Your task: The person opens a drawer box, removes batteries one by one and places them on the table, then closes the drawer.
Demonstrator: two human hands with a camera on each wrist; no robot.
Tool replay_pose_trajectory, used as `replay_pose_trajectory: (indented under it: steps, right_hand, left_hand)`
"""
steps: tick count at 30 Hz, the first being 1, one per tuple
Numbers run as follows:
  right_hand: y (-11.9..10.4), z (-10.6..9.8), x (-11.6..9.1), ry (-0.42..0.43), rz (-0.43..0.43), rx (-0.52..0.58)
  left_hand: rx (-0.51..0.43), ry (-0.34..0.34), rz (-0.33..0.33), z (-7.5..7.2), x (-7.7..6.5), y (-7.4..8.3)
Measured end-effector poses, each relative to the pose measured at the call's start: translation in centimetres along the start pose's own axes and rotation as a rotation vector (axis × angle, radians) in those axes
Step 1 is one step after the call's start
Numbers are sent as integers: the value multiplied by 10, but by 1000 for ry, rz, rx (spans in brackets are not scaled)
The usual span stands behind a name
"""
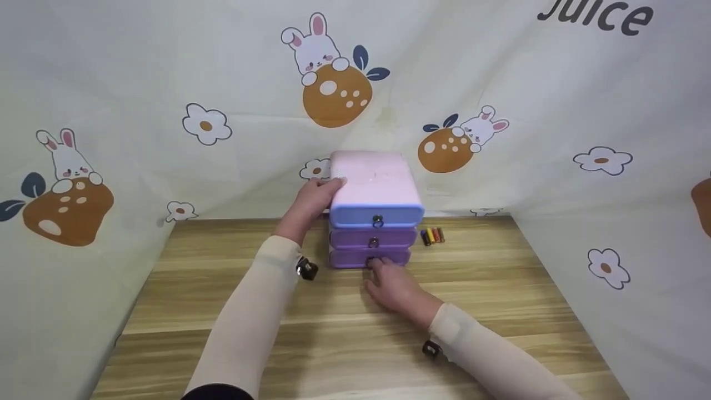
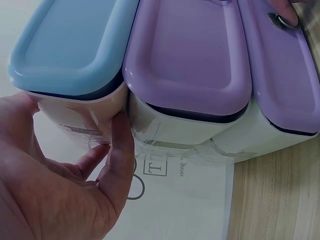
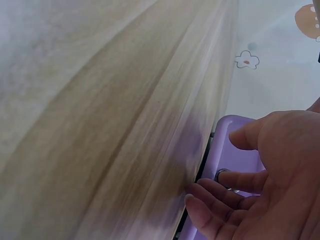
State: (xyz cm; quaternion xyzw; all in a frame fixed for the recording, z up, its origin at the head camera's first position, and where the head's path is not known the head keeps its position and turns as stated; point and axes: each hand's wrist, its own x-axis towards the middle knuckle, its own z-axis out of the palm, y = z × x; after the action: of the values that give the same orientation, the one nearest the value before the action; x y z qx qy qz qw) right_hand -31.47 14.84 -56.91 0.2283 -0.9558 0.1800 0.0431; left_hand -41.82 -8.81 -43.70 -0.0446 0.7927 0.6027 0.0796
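A small three-tier drawer unit (image 1: 371, 178) stands at the back of the table, with a pink top, a blue top drawer (image 1: 350, 216) and two purple drawers below. My left hand (image 1: 316, 199) holds its upper left side, the thumb on the top edge. In the left wrist view, fingers (image 2: 120, 155) of that hand bend against the side wall below the blue front. At the bottom purple drawer (image 3: 235, 150), my right hand (image 1: 397, 286) has a finger hooked at the metal ring pull (image 3: 220, 174); its other fingers are loosely bent. All drawers look closed.
Several small coloured cylinders (image 1: 433, 236), perhaps batteries, lie on the wood-grain table (image 1: 344, 344) to the right of the unit. A printed cloth (image 1: 250, 72) with rabbits and flowers hangs behind and at both sides.
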Motion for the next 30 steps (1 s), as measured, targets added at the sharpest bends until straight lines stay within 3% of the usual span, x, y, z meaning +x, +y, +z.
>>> replay_pose_trajectory:
  steps: [30]
  right_hand:
    - [5, -1, 14, 115, -4, 37]
  left_hand:
    - [-12, -4, -19, 0, -1, 2]
